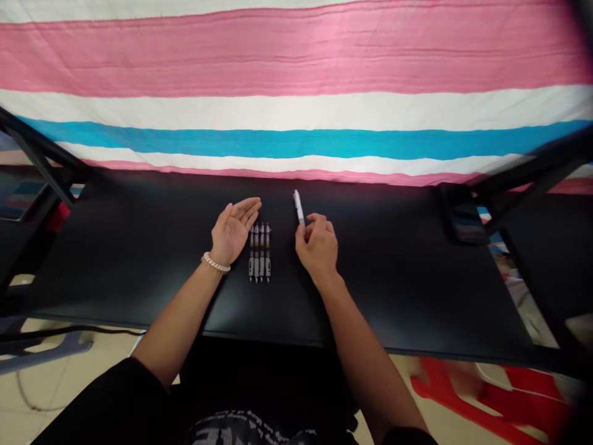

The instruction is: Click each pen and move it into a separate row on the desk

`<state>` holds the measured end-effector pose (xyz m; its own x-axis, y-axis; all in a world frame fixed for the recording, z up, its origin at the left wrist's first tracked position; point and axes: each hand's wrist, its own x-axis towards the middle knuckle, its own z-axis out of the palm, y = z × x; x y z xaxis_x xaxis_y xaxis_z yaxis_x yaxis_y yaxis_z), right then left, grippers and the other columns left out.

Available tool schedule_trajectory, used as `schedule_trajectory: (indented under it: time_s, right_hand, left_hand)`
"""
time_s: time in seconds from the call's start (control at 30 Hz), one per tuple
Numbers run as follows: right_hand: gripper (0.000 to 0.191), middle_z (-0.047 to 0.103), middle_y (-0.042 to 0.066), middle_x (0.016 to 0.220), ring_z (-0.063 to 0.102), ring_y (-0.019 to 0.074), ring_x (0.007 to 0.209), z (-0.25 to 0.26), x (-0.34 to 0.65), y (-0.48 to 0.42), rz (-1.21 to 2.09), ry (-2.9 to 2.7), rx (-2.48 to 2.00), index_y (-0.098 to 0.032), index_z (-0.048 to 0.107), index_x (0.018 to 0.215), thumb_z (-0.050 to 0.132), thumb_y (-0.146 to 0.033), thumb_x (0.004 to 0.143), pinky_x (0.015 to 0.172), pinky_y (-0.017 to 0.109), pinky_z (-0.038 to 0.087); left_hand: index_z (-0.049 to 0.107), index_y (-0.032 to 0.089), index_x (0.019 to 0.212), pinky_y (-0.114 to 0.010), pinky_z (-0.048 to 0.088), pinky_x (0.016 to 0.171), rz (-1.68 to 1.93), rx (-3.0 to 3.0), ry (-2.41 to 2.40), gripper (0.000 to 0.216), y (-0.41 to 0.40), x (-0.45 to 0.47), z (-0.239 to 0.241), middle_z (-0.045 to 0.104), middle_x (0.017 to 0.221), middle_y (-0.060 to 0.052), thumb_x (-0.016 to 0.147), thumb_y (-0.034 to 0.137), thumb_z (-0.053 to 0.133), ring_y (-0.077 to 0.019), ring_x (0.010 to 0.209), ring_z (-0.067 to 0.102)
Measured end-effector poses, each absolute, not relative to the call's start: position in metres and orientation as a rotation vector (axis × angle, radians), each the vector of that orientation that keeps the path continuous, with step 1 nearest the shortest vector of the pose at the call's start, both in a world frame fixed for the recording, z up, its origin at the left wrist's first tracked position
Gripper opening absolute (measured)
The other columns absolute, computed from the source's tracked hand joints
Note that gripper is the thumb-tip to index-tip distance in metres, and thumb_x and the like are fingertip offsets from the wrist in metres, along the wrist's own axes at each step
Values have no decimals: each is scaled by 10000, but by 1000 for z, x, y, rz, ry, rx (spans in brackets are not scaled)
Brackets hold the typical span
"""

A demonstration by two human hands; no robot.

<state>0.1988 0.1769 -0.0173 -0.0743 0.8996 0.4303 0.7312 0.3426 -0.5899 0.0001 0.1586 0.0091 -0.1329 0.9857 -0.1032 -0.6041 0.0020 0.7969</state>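
While held, white pen (299, 207): pinched by right hand (317, 248), fingers closed on it, above black desk (115, 272).
Left hand (233, 232): released, palm up, beside four pens (260, 252).
Handling: judged light, stiff, slippery; barrel was best gripped.

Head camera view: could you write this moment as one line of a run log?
Left hand: open, palm up, beside four slim grey pens lying side by side | Right hand: gripping slim white pen | Surface: flat black tabletop

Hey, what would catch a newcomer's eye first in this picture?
The pink, white and blue striped cloth fills the top of the view, behind the black desk. On the desk, four pens lie side by side near the open left hand, while the right hand pinches a white pen.
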Motion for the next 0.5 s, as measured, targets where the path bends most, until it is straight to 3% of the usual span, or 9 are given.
schedule_trajectory:
  time_s: [0.1,0.2,0.3,0.5]
  right_hand:
    - [268,573,42,676,551,287,837,-16,215,183,205,-1853,-1610,-175,526,1108,565,-252,855,847,476,464]
    - [353,620,122,860,521,316,920,-15,219,181,141,-1841,-1702,-143,528,1145,599,-307,841,888,541,431]
    - [356,601,169,1008,504,327,971,-15,214,175,107,-1864,-1692,-133,543,1160,586,-320,861,910,564,418]
    - [342,556,154,1006,507,307,945,-15,208,169,95,-1849,-1630,-150,571,1154,601,-329,864,880,535,445]
  left_hand:
    - [744,201,882,-299,501,912,1646,528,921,296,160,-5,7,726,1065,-98,837,429,560,-187,1002,672]
    - [711,202,779,-272,510,774,1686,446,912,238,162,-8,7,698,877,-72,827,371,550,-141,779,644]
    - [691,199,746,-258,498,711,1697,416,867,182,163,-8,7,647,784,-53,802,330,577,-123,707,602]
    - [671,205,701,-259,471,656,1689,427,844,166,163,-7,7,586,722,-40,794,314,588,-114,649,546]
